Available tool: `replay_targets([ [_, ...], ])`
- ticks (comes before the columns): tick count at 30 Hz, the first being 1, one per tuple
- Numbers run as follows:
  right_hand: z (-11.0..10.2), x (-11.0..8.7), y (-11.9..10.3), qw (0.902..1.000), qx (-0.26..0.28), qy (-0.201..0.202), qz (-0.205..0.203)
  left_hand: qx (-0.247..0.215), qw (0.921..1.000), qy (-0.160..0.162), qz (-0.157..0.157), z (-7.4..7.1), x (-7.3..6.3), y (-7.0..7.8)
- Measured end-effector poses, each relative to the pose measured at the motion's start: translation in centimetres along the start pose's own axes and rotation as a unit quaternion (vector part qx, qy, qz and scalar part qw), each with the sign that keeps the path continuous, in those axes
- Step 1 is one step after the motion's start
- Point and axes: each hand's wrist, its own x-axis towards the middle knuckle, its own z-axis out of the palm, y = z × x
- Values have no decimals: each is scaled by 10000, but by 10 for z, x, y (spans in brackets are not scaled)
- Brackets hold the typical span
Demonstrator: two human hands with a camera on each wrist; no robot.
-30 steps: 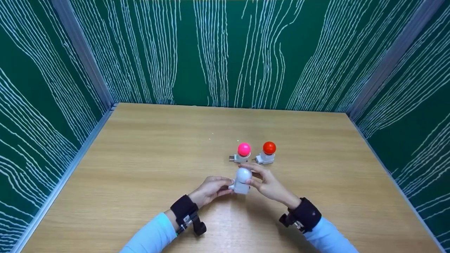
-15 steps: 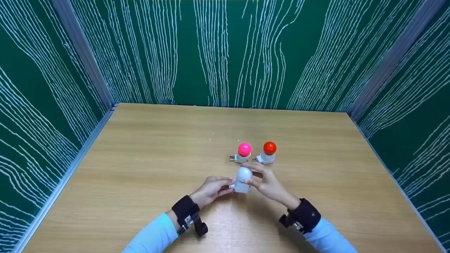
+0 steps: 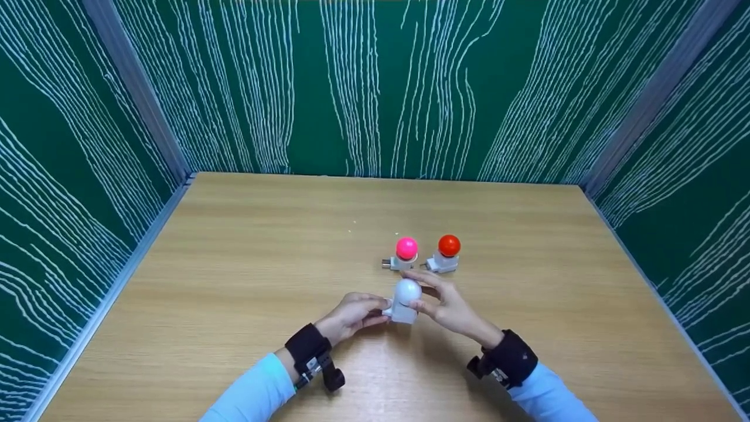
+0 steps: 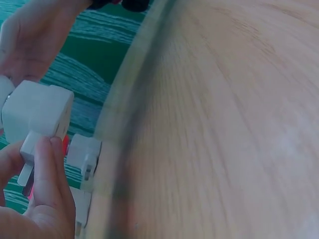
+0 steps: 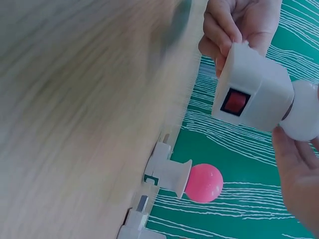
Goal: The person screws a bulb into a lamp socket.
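Observation:
Above the table, a white bulb point(image 3: 408, 291) sits in a white plug-in lamp holder point(image 3: 403, 315). My left hand point(image 3: 353, 316) pinches the holder at its plug side; the plug's pins point(image 4: 25, 175) stick out past the fingertips in the left wrist view. Fingers and thumb of my right hand point(image 3: 450, 306) grip the bulb from the right. A red rocker switch point(image 5: 235, 102) shows on the holder in the right wrist view. Whether the bulb is screwed fully in, I cannot tell.
Just beyond my hands, a pink bulb point(image 3: 406, 248) and a red bulb point(image 3: 449, 245) stand in similar white holders on the wooden table point(image 3: 263, 246). Green walls with white line patterns point(image 3: 310, 105) enclose the back and sides. Tiny white specks lie farther back.
Hardly anything differs. Both hands stay on the bulb and holder in nearly the same place, with only very slight shifts.

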Motion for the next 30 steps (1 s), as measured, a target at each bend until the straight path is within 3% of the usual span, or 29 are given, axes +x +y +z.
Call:
replay_targets([
  [4,-3,0,-3,9990,106,-422,123,6,10000,-45,-15,-1,0,1],
  [7,-4,0,-3,9980,300,-500,230,-7,10000,-71,61,-1,1,-1],
  [20,-2,2,0,9980,367,-296,416,-42,9999,123,100,1,4,-3],
  [30,2,1,2,9992,213,103,313,-70,9994,291,152,4,0,-2],
])
